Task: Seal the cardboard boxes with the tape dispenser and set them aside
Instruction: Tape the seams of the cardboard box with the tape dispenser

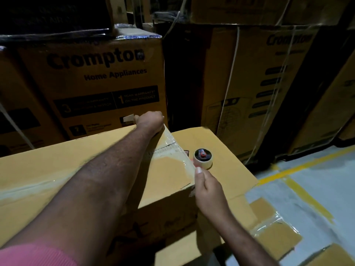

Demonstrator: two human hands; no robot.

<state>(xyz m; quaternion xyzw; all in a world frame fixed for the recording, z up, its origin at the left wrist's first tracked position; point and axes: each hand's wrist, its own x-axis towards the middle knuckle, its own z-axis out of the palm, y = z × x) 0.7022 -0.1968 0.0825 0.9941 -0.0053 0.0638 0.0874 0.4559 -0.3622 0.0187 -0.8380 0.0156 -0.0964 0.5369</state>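
Your left arm stretches straight across the cardboard box [57, 169] to its far edge. There your left hand [149, 121] curls its fingers round the end of the clear tape [172, 149]. The strip runs diagonally over the lid back to your right hand [209, 189], which pinches it between thumb and curled fingers at the box's near edge. The tape dispenser [203, 159] sits on the box top, just beside that thumb. The box's flaps are closed, hiding its contents. Crompton cartons [96, 83] stand stacked behind, and taped cardboard [278, 233] lies on the floor [317, 179] to your right.
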